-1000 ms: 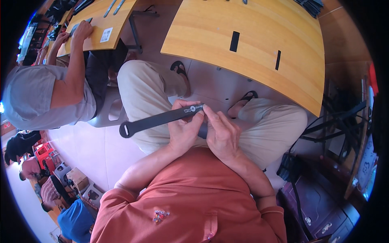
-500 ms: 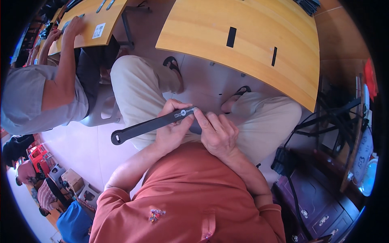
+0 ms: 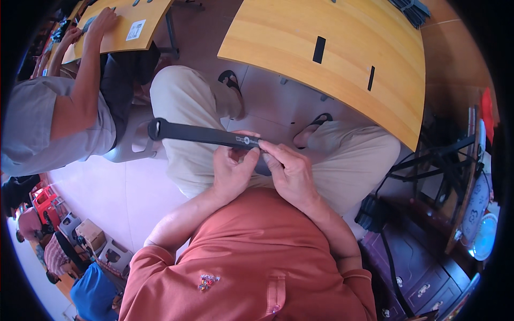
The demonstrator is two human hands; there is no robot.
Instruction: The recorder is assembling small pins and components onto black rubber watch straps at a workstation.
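- Sitting on a chair with knees apart, the person holds a long black strap (image 3: 206,135) across the lap, above the beige trousers (image 3: 187,107).
- Containers are few: a dark cabinet with drawers (image 3: 415,273) stands at the person's right, its drawers shut, so nothing inside can be seen; small crates and stools (image 3: 88,235) sit on the floor at lower left, too small to tell their contents.
- The left hand (image 3: 231,170) is closed on the strap near its right end, thumb and fingers pinching it from below and in front.
- The right hand (image 3: 292,171) is also closed on the strap, its fingertips (image 3: 266,148) pressing on the end beside a small white label, just touching the left hand's fingers.
- The strap runs out to the person's left, slightly tilted, and ends in a rounded loop (image 3: 156,129) hanging free over the left thigh.
- A curved wooden table (image 3: 342,32) lies in front of the knees, with two black slots in its top.
- Another person in a grey shirt (image 3: 48,128) sits at the left, one hand (image 3: 104,20) resting on a second wooden table (image 3: 150,13).
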